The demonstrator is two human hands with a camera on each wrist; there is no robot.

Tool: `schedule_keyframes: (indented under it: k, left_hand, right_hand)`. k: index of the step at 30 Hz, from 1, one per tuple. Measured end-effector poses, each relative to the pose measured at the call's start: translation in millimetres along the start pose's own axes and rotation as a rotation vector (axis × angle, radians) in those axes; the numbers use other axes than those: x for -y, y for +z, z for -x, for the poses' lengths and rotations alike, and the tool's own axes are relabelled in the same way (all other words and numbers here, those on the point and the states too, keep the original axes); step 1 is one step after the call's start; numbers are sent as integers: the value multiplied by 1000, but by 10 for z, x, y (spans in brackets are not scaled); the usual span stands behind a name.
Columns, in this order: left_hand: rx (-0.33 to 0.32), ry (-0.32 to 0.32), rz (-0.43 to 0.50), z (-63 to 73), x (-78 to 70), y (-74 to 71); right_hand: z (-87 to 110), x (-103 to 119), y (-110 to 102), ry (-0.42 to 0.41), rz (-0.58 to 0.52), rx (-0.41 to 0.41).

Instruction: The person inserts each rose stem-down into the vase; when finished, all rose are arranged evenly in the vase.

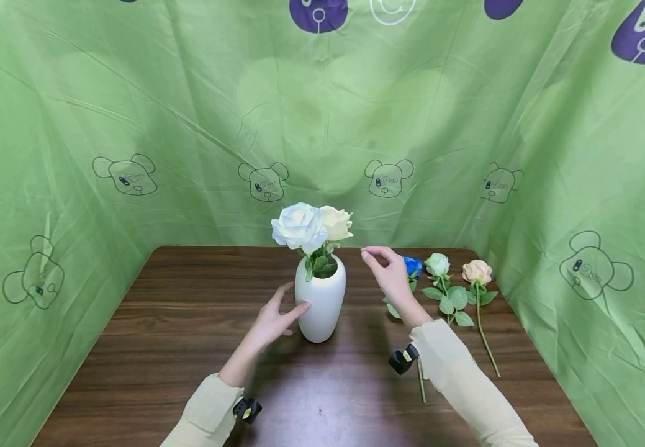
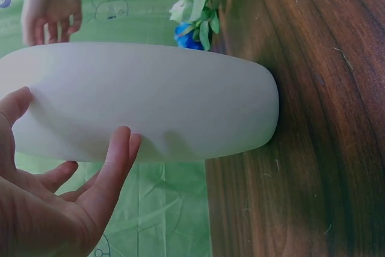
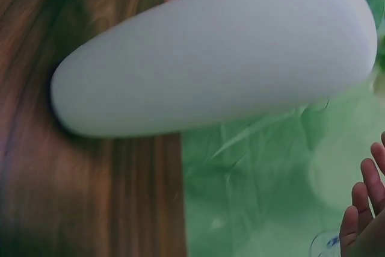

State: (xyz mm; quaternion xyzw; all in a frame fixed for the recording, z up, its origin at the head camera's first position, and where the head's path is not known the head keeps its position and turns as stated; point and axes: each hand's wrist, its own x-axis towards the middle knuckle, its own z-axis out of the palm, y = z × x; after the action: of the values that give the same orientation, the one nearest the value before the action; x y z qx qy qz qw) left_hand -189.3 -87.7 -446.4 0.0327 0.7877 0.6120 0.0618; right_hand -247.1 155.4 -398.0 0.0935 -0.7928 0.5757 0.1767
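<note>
Vase (image 1: 321, 310) stands upright on the desk (image 1: 188, 323), two pale roses (image 1: 300, 226) in it; the left hand (image 1: 270, 320) touches its side, fingers spread. Opposite, the right hand (image 1: 390, 276) hovers empty, fingers loose, near three lying roses (image 1: 477, 272).

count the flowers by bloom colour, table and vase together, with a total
Pale blue flower: 1
Cream flower: 1
Deep blue flower: 1
Pale green flower: 1
Peach flower: 1
Total: 5

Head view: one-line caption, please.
Left hand at a white vase of two pale roses, right hand raised beside it.
</note>
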Motion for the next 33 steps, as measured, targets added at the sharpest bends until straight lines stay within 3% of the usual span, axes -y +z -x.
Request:
schedule_keyframes:
  k: [7, 13, 24, 33]
  left_hand:
    - [-4, -1, -9, 9, -4, -6]
    - [-6, 3, -20, 17, -8, -6]
    - [0, -8, -9, 7, -3, -7]
    - [5, -11, -19, 7, -4, -7]
  right_hand:
    - [111, -557, -146, -4, -79, 14]
    - [230, -683, -271, 124, 76, 5]
    - [359, -1184, -568, 336, 271, -1]
    - [505, -1461, -730, 501, 348, 13]
